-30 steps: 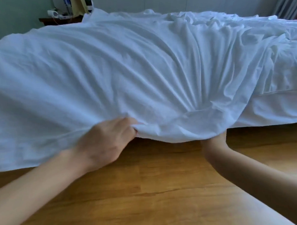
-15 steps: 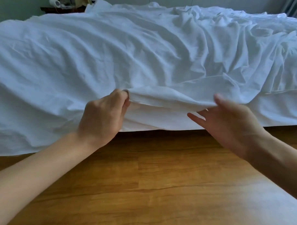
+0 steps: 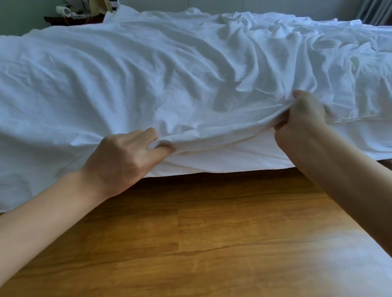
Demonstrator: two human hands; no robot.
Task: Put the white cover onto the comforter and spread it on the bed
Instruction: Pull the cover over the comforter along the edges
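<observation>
Hands both pinch the near hem of the white cover (image 3: 166,82), left hand (image 3: 124,159) at the middle of the edge, right hand (image 3: 301,127) further right with fingers curled round a bunched fold, the hem lifted between them. Cover lies rumpled across the whole bed (image 3: 235,163), hanging over its near side above the wooden floor (image 3: 194,248). Dark nightstand (image 3: 75,19) with clutter sits far left behind the bed, grey curtain (image 3: 376,4) far right; comforter not separately visible, can't tell where it is.

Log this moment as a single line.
left hand: grips white cover edge | right hand: grips same edge | cover: wrinkled across bed, spreading unfinished
</observation>
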